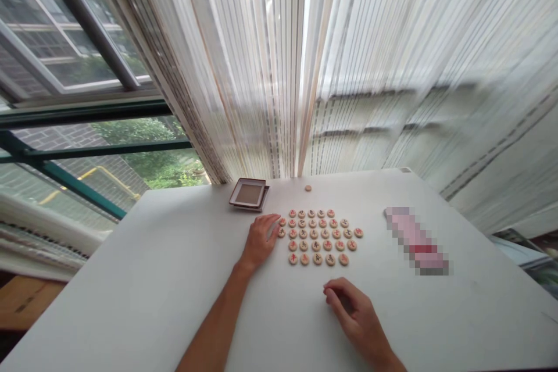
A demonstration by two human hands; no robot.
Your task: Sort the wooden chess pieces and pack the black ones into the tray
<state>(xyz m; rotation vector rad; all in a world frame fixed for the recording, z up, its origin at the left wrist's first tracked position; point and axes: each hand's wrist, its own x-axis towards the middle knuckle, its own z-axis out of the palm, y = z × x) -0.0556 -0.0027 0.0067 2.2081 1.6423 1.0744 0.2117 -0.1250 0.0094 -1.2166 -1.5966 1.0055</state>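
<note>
Several round wooden game pieces (318,236) with red and dark characters lie in rows on a white table (174,279). My left hand (260,239) lies flat on the table with its fingers stretched out, the fingertips touching the leftmost pieces. My right hand (353,311) rests nearer to me, below the pieces, with fingers curled loosely inward; nothing shows in it. One lone piece (308,188) sits apart at the far edge.
A shallow brown square box (249,193) stands at the table's far edge, left of the pieces. A blurred pink oblong thing (416,240) lies to the right. Striped sheer curtains (331,64) hang behind; a window (78,99) is at the left.
</note>
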